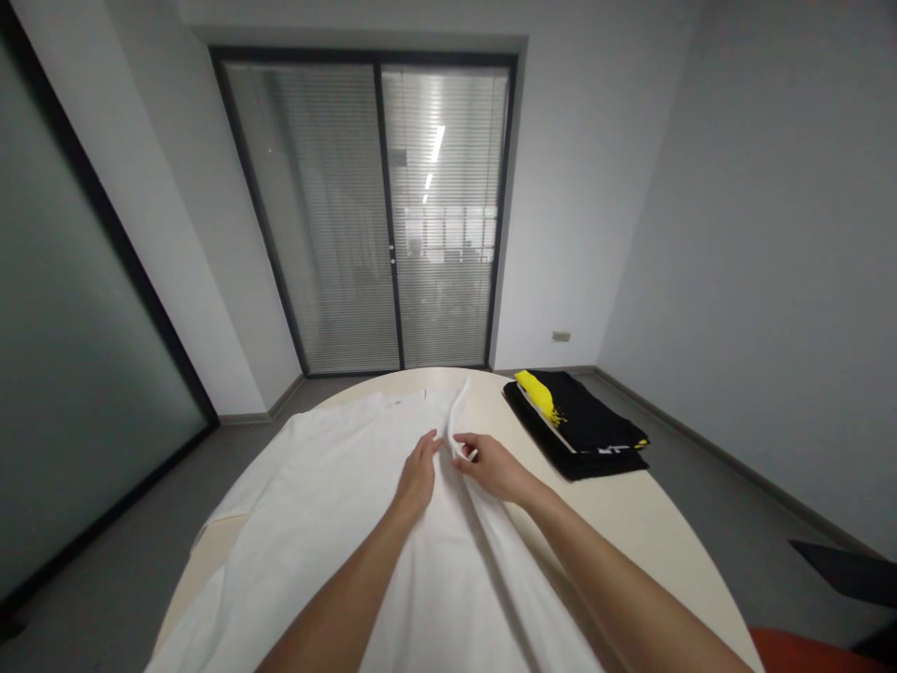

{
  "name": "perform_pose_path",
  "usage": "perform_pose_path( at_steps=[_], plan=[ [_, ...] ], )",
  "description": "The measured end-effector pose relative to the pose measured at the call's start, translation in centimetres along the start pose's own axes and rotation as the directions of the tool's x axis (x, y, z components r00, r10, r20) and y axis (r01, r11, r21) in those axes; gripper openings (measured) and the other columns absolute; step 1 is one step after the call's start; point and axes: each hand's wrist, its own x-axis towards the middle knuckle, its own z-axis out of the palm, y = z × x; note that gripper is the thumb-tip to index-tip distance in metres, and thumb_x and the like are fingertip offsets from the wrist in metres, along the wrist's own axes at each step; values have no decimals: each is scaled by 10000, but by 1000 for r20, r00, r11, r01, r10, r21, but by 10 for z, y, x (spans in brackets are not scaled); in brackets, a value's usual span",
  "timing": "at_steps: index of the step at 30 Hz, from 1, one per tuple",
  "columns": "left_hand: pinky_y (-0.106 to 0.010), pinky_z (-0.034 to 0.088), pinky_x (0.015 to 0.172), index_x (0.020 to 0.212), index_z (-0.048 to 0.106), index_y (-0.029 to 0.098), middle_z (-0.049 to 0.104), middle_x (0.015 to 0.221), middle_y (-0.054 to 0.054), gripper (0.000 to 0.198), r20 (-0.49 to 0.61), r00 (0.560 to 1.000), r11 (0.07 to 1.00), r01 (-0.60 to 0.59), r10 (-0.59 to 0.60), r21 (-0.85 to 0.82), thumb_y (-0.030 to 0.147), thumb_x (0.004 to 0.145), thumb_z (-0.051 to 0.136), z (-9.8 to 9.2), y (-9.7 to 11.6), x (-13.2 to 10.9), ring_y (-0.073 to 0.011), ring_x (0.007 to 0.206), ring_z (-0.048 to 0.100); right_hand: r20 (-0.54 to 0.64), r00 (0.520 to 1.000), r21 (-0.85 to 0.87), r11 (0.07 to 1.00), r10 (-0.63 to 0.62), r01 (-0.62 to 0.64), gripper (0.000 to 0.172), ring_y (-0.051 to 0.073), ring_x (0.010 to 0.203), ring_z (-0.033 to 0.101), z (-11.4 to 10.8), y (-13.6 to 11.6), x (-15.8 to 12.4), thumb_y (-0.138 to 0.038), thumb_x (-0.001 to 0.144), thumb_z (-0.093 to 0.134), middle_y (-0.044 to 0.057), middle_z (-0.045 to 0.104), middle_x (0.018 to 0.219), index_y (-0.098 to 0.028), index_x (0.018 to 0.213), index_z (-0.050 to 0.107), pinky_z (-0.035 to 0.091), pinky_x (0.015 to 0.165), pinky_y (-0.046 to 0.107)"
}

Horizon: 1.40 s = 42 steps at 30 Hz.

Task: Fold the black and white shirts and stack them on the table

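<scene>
A white shirt [336, 486] lies spread over the round table, with a sleeve reaching out to the left. Its right side rises in a fold that runs from the far edge toward me. My right hand [489, 465] pinches the raised cloth between thumb and fingers. Just left of it, my left hand [419, 475] has its fingertips drawn together on the shirt at the base of that fold. The near end of the shirt runs out of the picture below, partly behind my forearms.
On the table's [673, 551] right side sits a stack of folded black clothes [589, 411], with a yellow cloth piece [538, 394] on its left edge. Beyond the table is a glass door [448, 215] with blinds. Something red [805, 652] shows at the lower right.
</scene>
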Motion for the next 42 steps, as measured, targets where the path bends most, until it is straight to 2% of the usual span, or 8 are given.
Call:
perform_pose_path(
  at_steps=[7, 15, 22, 26, 28, 31, 34, 42],
  plan=[
    [-369, 488, 1008, 1442, 459, 131, 668, 1281, -138, 531, -161, 983, 995, 94, -92, 9, 334, 952, 500, -14, -12, 7, -253, 1188, 632, 227, 960, 36, 987, -163, 159, 454, 159, 836, 665, 37, -15, -17, -174, 810, 634, 81, 720, 1047, -132, 1261, 625, 475, 748, 235],
    [-329, 399, 1124, 1334, 580, 131, 619, 1366, -104, 456, -137, 990, 991, 37, -19, 131, 128, 879, 545, -12, -12, 3, -213, 1279, 565, 338, 930, -435, 900, 146, 17, 308, 278, 813, 693, 2, -37, -64, -433, 763, 702, 134, 751, 930, -166, 909, 746, 454, 662, 313],
    [-356, 399, 1111, 1375, 552, 160, 594, 1399, -94, 489, -146, 989, 949, 71, -27, 309, 123, 889, 507, -22, -18, 6, -225, 1285, 551, 633, 767, 133, 991, -104, 25, 319, 125, 636, 617, 9, -32, -72, -342, 910, 533, 4, 690, 741, -160, 1122, 686, 465, 612, 206],
    [-404, 375, 1108, 1368, 559, 129, 599, 1383, -128, 486, -122, 992, 897, 78, -27, 435, 223, 891, 554, -25, -22, 4, -276, 1292, 524, 417, 864, 99, 959, -282, 265, 277, 177, 940, 658, 16, -25, -70, -206, 882, 521, 55, 728, 1023, -185, 1083, 710, 495, 871, 271],
    [-419, 327, 1137, 1370, 554, 112, 590, 1390, -144, 493, -102, 995, 873, 63, -15, 484, 271, 904, 550, -22, -23, 3, -284, 1317, 496, 298, 898, -29, 937, -325, 348, 395, 241, 1195, 576, 18, -18, -70, -233, 846, 595, 115, 651, 1279, -175, 1233, 648, 422, 1049, 354],
    [-473, 233, 1176, 1386, 537, 105, 555, 1427, -155, 491, -74, 997, 835, 36, 6, 549, 263, 923, 501, -17, -24, 2, -307, 1377, 426, 357, 896, -165, 927, -263, 338, 723, 314, 1483, 261, 21, -7, -72, -400, 887, 588, 213, 321, 1586, -73, 1501, 389, 242, 1202, 455],
    [-472, 231, 1172, 1397, 522, 83, 528, 1450, -170, 495, -52, 998, 802, 7, 30, 597, 246, 934, 456, -10, -24, 3, -314, 1394, 402, 448, 876, -235, 922, -177, 307, 796, 301, 1530, 46, 25, -1, -74, -494, 976, 401, 218, 100, 1636, 4, 1563, 196, 120, 1244, 454],
    [-425, 272, 1156, 1368, 551, 67, 565, 1408, -177, 477, -19, 995, 748, -59, 95, 661, 240, 938, 441, 2, -27, 21, -299, 1344, 459, 492, 869, -348, 904, -46, 246, 867, 301, 1515, -99, 26, 0, -63, -602, 984, 237, 158, -40, 1637, 22, 1567, 91, 40, 1255, 462]
  ],
)
